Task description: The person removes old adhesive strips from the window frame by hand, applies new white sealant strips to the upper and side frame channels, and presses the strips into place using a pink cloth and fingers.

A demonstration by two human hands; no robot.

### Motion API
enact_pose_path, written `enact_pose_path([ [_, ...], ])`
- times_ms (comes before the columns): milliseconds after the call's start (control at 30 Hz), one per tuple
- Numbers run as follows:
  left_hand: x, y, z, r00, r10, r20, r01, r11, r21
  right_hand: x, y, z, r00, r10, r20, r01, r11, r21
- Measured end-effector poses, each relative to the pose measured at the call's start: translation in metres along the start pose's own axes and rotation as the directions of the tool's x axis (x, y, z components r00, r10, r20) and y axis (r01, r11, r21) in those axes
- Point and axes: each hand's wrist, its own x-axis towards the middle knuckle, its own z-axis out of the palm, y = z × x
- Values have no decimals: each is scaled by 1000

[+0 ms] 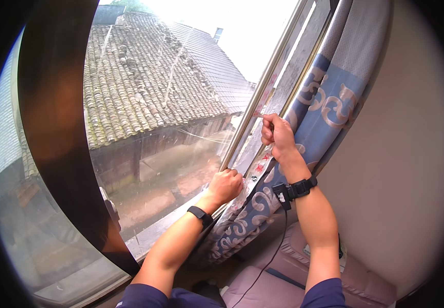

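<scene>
My right hand (278, 134) is raised beside the window frame (287, 81), its fingers pinched on a thin clear plastic film with red print. Part of that film (259, 168) hangs loose and crumpled below the hand, between the frame and the curtain. More red-printed film lies flat along the frame above. Lower and to the left, my left hand (225, 186) is closed against the edge of the sliding sash, its fingers curled and partly hidden. Whether it grips the sash or some film cannot be made out.
A blue-grey patterned curtain (334, 97) hangs just right of the frame. Behind the window glass (181, 154) are tiled roofs. A dark upright frame (57, 118) stands at left. Below right is a pink padded seat (263, 287); a black cable (275, 251) runs down from my right wrist.
</scene>
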Motion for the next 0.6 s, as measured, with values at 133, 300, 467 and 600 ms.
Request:
enact_pose_path([
  [133, -1, 3, -3, 1000, -4, 14, 4, 1000, 2, -2, 1, -2, 1000, 4, -18, -3, 998, 60],
  [300, 2, 2, -3, 1000, 8, -8, -8, 1000, 6, 1, -7, 2, 999, -40, -5, 41, 996, 80],
  [467, -1, 4, 2, 999, 0, -32, 0, 1000, -4, 6, -13, -1, 1000, -8, 5, 8, 993, 120],
  [600, -1, 4, 2, 999, 12, -34, -13, 1000, -11, 10, -16, 2, 1000, -10, 14, 8, 987, 158],
])
